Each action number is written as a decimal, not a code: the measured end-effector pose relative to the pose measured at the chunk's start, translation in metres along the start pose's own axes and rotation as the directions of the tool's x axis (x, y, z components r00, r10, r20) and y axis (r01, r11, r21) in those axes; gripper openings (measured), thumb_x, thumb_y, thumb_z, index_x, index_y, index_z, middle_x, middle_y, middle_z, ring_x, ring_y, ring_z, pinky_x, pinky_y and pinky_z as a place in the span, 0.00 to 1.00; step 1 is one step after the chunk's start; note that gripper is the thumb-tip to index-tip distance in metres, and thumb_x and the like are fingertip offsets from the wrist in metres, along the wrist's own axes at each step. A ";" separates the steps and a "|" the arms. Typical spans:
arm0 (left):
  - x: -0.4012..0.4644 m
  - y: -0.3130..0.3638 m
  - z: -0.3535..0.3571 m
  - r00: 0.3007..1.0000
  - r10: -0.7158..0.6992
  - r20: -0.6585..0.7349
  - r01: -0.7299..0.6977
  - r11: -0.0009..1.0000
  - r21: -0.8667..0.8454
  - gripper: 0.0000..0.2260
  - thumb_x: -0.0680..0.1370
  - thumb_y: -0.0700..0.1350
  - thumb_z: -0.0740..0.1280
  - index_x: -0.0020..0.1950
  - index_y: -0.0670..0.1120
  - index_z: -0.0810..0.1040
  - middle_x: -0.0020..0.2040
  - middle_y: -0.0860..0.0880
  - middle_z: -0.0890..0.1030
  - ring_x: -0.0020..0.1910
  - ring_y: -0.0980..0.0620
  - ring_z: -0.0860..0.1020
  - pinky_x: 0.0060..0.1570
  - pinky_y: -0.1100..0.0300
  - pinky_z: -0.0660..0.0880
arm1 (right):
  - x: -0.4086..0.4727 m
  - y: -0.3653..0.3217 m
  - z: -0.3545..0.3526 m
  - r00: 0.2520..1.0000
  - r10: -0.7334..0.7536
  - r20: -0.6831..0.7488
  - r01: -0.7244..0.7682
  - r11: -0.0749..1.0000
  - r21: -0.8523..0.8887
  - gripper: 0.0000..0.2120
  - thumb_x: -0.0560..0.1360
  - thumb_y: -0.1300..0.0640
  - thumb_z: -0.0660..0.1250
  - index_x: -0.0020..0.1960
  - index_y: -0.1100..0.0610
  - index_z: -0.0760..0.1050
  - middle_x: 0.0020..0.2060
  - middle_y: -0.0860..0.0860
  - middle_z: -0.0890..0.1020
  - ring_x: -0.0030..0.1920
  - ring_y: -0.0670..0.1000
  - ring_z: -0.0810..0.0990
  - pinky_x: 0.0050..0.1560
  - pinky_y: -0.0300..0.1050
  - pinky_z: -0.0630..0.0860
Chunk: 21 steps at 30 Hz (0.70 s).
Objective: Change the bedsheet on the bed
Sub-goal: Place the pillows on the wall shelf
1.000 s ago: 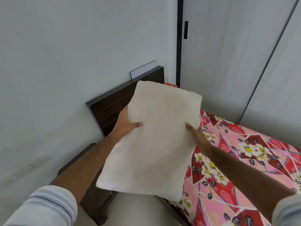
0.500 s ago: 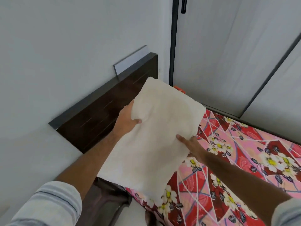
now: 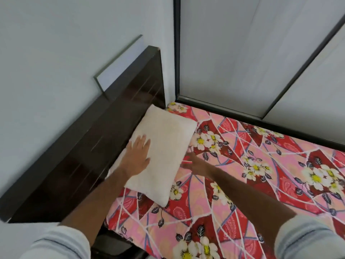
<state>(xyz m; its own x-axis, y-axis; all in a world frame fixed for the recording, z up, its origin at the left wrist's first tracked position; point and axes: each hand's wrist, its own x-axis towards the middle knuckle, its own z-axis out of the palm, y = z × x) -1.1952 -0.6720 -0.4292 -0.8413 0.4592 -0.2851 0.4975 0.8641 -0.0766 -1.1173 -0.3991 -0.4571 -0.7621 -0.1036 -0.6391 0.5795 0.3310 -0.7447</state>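
A cream pillow (image 3: pixel 166 144) lies on the bed against the dark wooden headboard (image 3: pixel 97 144). The bed is covered by a red and pink floral bedsheet (image 3: pixel 242 184). My left hand (image 3: pixel 137 156) rests flat on the pillow's left half with fingers spread and straight. My right hand (image 3: pixel 194 162) is at the pillow's right edge, low on the sheet, blurred by motion; its fingers look extended toward the pillow, and I cannot tell whether they touch it.
A white wall (image 3: pixel 56 71) stands behind the headboard, with a thin pale panel (image 3: pixel 119 62) leaning on it. Pale wardrobe doors with dark frames (image 3: pixel 242 53) run along the far side of the bed. A dark piece of furniture (image 3: pixel 115 245) sits below the bed corner.
The pillow has gone from held up in both hands down onto the bed by the headboard. My left hand let go and now lies flat on it. The camera tilted downward.
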 end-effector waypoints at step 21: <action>-0.145 0.541 -0.092 0.526 0.780 -0.339 -0.699 0.624 0.349 0.36 0.79 0.60 0.65 0.81 0.42 0.60 0.82 0.38 0.56 0.81 0.37 0.55 0.75 0.33 0.58 | -0.508 0.291 -0.150 0.525 -0.238 -0.817 -0.435 0.750 -0.498 0.42 0.78 0.34 0.59 0.81 0.56 0.47 0.81 0.55 0.51 0.80 0.58 0.52 0.77 0.61 0.53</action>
<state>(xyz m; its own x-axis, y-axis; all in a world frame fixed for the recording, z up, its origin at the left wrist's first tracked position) -0.8231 -0.2527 -0.3417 -0.1262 0.9854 0.1141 0.9724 0.1456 -0.1822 -0.6046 -0.1097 -0.3200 -0.7742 0.6329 -0.0011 0.6222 0.7608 -0.1847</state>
